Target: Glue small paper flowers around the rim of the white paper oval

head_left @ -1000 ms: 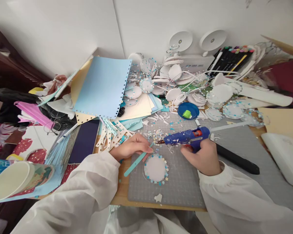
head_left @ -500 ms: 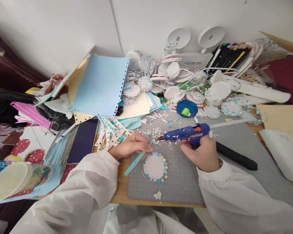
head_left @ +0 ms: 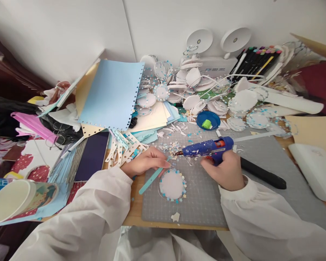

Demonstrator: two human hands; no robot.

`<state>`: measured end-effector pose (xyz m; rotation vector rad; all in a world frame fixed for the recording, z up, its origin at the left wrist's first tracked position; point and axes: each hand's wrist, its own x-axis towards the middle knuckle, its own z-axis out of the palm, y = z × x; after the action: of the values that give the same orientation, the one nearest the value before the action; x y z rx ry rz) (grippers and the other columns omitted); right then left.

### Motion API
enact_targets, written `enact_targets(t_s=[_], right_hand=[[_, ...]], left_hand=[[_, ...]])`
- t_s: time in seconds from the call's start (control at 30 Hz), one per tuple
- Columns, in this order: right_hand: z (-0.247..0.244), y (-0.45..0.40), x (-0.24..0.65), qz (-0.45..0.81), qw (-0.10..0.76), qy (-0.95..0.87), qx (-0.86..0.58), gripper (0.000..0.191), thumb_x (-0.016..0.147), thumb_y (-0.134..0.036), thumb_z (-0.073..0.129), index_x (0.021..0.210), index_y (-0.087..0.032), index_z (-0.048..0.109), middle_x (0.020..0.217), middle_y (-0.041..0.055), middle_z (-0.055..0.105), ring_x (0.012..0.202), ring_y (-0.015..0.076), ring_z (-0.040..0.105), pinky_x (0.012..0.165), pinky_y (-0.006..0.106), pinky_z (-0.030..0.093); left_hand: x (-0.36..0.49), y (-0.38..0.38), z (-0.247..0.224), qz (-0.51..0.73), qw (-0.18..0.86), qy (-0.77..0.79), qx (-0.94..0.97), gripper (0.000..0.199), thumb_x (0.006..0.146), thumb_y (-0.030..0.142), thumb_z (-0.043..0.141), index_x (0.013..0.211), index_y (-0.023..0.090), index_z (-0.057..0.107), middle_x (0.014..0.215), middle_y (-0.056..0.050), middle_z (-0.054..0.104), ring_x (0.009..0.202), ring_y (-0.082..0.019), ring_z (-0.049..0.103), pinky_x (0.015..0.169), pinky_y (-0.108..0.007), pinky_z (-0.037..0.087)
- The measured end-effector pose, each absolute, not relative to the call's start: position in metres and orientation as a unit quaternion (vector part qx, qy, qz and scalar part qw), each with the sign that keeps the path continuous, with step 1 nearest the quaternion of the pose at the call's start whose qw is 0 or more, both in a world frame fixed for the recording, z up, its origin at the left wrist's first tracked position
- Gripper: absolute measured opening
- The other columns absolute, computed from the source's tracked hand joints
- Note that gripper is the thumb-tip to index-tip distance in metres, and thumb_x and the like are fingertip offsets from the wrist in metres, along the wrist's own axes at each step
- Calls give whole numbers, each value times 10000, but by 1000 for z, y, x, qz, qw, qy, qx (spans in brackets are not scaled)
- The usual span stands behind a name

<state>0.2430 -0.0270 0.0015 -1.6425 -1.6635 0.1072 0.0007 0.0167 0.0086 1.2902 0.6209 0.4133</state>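
disc [head_left: 172, 185], white and ringed with small blue and cream stars, lies flat on the near part of the grey cutting mat [head_left: 201, 206], between the two hands. a thin wire loop shows along its left edge. left hand [head_left: 149, 162]: thumb and fingers together, clamped on a slim teal tool [head_left: 152, 182], its narrow end just above the disc. whether that end grips a star cannot be told. right hand [head_left: 225, 170]: fingers wrapped round the grip of a blue glue gun [head_left: 206, 148]; how far the trigger is pressed cannot be told. its nozzle [head_left: 179, 153] points at the tool's narrow end, near a loose heap of stars [head_left: 170, 146].

step in hand, in this observer's judgement: gluing at the tool's tip, beside a largely edged disc. the next move calls for a small, controlled amount of glue, a level tool, and fingertips clear of the hot nozzle.

further out: a black-handled implement [head_left: 263, 174] beside the right hand; a blue dish [head_left: 215, 120] holding a green piece [head_left: 207, 124]; star-trimmed rounds [head_left: 161, 92] heaped at the back; a punched blue sheet [head_left: 111, 94] and paper cup [head_left: 47, 192] to the left.
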Motion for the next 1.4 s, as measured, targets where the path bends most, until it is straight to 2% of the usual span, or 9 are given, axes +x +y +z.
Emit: enact_targets(t_s=[0.47,0.9,1.07,1.4], right_hand=[[5,-26,242,45,386,-652,-651,250,570,-312,516,422,-238,329,345,-57,323,357,92,318,396,252,324],[1,-26,244,46,388,-660,-641,216,597,-281,523,478,-241,347,371,-52,373,365,105,355,427,272,359],[1,-26,244,36,388,-662,-640,253,587,-303,523,437,-240,329,352,-61,323,353,95,326,403,260,333],[2,-26,243,37,379,-665,-642,244,587,-301,518,444,-244,330,355,-58,326,356,97,330,413,266,339]], left_hand=[[1,17,9,176,732,299,586,372,749,342,631,447,133,575,428,-6,505,451,-90,374,468,-240,277],[2,16,9,187,736,289,583,364,758,325,631,450,137,582,410,0,484,437,-90,362,470,-247,275],[1,17,8,184,728,286,595,357,770,308,619,461,132,593,424,1,497,443,-84,377,473,-243,276],[1,16,8,187,739,283,582,366,777,297,624,456,126,581,434,-4,509,443,-82,381,465,-238,271]])
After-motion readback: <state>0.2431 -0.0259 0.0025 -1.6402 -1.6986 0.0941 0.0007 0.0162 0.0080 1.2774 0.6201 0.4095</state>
